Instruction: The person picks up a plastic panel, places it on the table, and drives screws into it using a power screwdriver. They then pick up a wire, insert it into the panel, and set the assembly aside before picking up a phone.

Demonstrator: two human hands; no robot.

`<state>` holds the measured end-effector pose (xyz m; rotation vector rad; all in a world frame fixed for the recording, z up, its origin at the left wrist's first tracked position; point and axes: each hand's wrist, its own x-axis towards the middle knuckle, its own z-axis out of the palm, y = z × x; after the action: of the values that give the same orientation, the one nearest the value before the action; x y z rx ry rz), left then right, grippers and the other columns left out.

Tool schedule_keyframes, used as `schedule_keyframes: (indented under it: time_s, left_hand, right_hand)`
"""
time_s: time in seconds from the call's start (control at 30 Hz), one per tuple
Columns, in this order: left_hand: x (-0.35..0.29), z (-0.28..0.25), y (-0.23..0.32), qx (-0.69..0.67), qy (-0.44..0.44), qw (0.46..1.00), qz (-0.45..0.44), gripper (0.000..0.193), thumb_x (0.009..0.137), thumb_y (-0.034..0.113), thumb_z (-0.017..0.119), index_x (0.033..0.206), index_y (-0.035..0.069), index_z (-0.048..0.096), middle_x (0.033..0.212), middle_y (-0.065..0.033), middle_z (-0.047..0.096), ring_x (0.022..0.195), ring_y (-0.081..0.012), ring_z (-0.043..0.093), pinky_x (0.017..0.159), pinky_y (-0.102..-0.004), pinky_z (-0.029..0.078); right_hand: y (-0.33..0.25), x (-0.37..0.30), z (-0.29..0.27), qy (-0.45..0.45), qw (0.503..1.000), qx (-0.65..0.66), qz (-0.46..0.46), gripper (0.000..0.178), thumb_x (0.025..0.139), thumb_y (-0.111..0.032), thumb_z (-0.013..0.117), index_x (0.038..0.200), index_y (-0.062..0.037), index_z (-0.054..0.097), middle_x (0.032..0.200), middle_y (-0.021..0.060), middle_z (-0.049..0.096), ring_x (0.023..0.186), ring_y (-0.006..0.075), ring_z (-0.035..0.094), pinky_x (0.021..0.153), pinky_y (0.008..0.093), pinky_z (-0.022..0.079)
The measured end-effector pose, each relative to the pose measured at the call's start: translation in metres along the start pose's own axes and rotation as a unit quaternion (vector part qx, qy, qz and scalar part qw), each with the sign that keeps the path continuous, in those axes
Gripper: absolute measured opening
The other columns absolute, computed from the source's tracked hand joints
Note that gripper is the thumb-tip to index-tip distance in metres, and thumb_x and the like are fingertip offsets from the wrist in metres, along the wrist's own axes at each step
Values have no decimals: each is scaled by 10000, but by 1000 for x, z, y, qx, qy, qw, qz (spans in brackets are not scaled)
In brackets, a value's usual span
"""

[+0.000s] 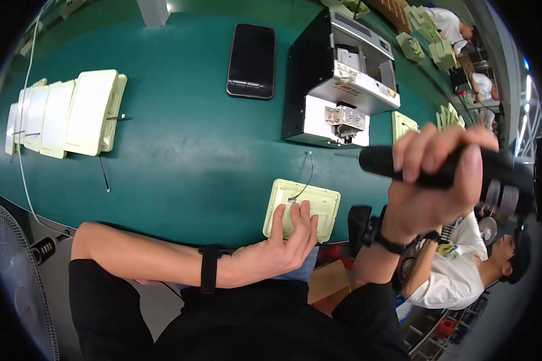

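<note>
The left hand lies flat, fingers spread and pressing down, on a pale cream square plastic housing that sits at the near edge of the green desk, just in front of the person's body; a thin dark wire curls up from the housing's middle. The right hand is clamped tight around a black cylindrical powered screwdriver, held raised and lying nearly level to the right of the housing, well clear of it, so its tip cannot be seen. Behind the housing stands a grey and black box-shaped screw feeder machine, and a black smartphone lies face up further back. A fanned row of finished-looking cream panels rests at the far left of the desk. By the look of it the step in hand is steadying the housing while the driver is brought round. The next move would seem to call for tipping the driver upright and setting its bit squarely over a fastening point, with the left fingers kept clear of the wire and the bit.
</note>
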<state>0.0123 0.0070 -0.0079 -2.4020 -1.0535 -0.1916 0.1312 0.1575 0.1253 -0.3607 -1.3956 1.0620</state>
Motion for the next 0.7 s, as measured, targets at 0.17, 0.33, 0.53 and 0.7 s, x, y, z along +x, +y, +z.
schedule_keyframes:
  time_s: [0.17,0.33,0.53,0.7]
  left_hand:
    - [-1,6,4,24,29,999,3,480,922,296,498,1234,-19,683,1165,-257,718,1051,-315,699,872,-474,606]
    - [-3,7,4,9,36,999,7,456,946,331,481,1126,-31,692,1168,-295,707,1064,-338,698,874,-483,611]
    - [-1,5,-4,-51,29,998,24,356,949,278,495,1057,-29,638,1192,-343,682,1064,-368,679,830,-447,638]
    - [-3,0,-13,-65,21,997,24,372,950,281,485,1019,-56,626,1189,-378,666,1055,-420,682,816,-456,646]
  right_hand:
    - [-12,-46,14,-24,997,14,67,332,976,-194,676,1140,-61,421,659,84,515,478,190,481,473,384,459]
    - [8,-60,20,-50,996,-62,49,238,1005,-238,569,1117,-81,430,675,64,477,442,156,413,443,328,398]
    - [17,-61,18,-18,996,-46,75,267,977,-214,624,1074,-77,416,659,65,473,431,155,403,424,335,392]
    - [28,-60,28,7,997,-36,68,264,971,-208,642,1031,-79,420,632,55,453,426,145,395,410,323,379]
